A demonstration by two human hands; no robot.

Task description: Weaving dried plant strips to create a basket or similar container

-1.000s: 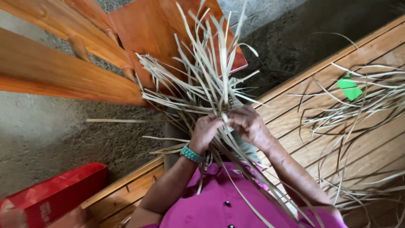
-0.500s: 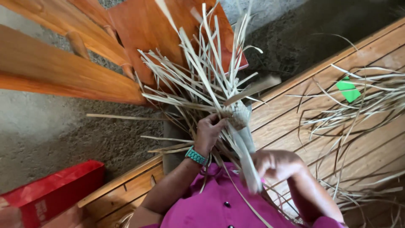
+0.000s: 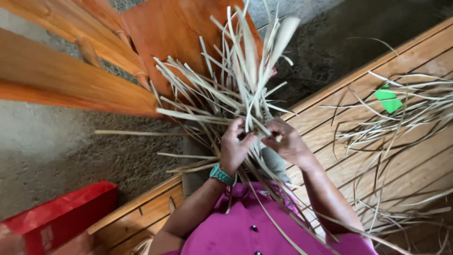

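At the middle of the view, both hands meet on a bundle of pale dried leaf strips (image 3: 236, 94), which fans up and away toward the far wooden chair (image 3: 179, 33), probably so the loose ends stay clear of the point being worked. Left hand (image 3: 234, 150) has its fingers curled tight round the gathered strips (a teal wristband (image 3: 221, 174) sits just below it). Right hand (image 3: 289, 143) pinches a few strips narrowly beside it, while more strips (image 3: 401, 118) lie spread on the slatted wooden platform (image 3: 339, 108) at right.
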